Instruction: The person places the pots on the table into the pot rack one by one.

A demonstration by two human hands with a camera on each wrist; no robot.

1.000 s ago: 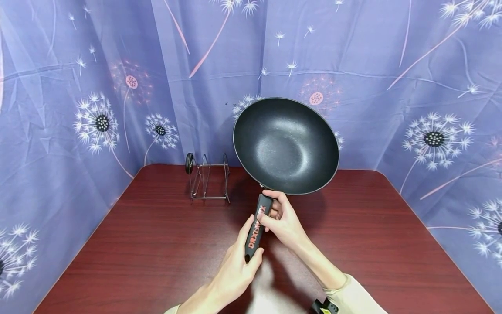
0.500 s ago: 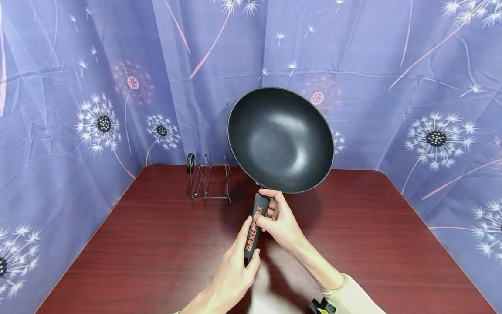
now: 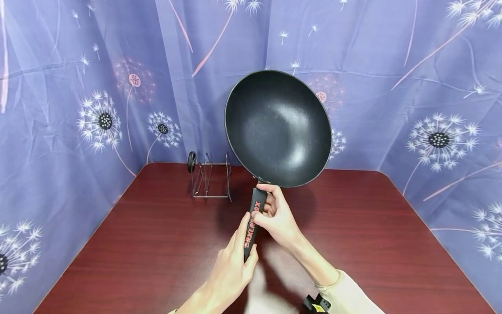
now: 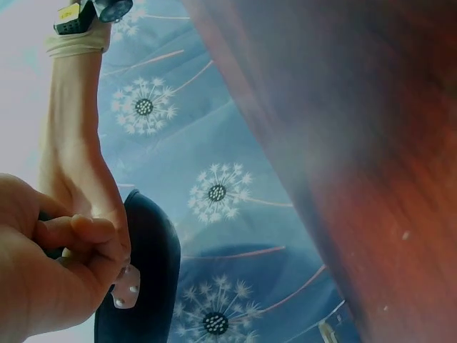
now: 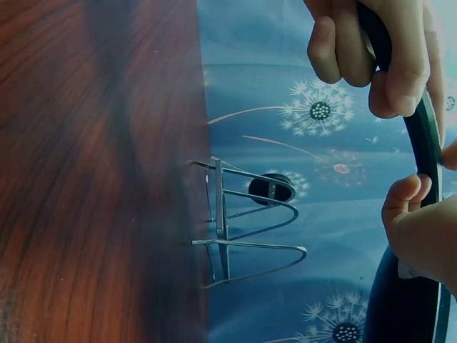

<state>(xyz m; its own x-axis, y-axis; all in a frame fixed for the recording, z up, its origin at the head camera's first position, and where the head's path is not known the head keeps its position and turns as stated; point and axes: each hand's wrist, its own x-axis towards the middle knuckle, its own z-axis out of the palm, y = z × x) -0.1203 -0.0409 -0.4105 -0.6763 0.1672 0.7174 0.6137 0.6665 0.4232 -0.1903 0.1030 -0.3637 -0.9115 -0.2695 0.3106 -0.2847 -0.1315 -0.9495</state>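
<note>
One wok (image 3: 270, 131) with one handle (image 3: 252, 231), two hands: one left hand (image 3: 227, 270) and one right hand (image 3: 280, 220), one wire rack (image 5: 220, 204) with three upright loops (image 5: 304, 251) and one black disc (image 3: 191, 162), one table (image 3: 353, 226), one black device (image 3: 311, 305) at a wrist

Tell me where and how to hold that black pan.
Likely by its long handle, from the near side: it is narrow and forms the near end, while the bowl is wide. The right hand grips near the bowl, the left hand near the free end.
</note>
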